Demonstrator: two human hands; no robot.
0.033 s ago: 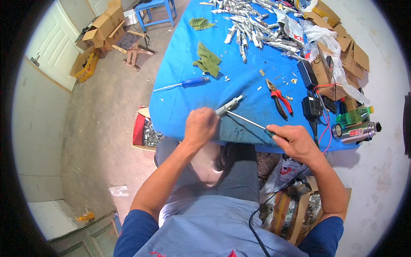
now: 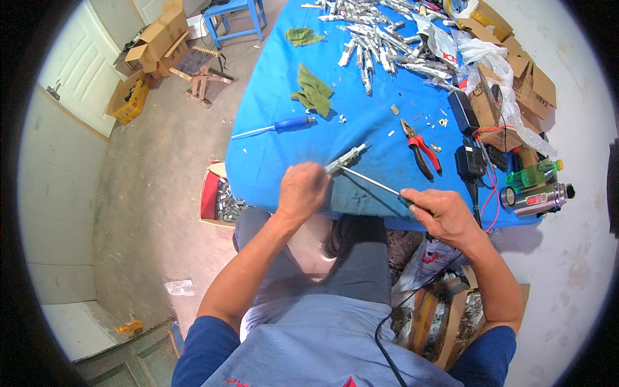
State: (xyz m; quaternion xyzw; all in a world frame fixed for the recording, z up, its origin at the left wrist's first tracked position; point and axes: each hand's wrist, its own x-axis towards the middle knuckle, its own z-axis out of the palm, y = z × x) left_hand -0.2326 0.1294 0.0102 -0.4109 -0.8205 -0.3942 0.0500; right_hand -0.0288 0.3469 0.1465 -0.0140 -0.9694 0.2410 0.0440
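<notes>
Holding a small silver part (image 2: 350,157) near the front edge of the blue surface (image 2: 261,174), your left hand (image 2: 303,187) has its grip curled tight around one end. Your right hand (image 2: 442,213) is over that same edge, its grip wrapped around a thin screwdriver (image 2: 371,180), with the tip at the part. A blue screwdriver (image 2: 293,123) lies by the left edge, and silver pieces (image 2: 380,39) are heaped near the far edge
</notes>
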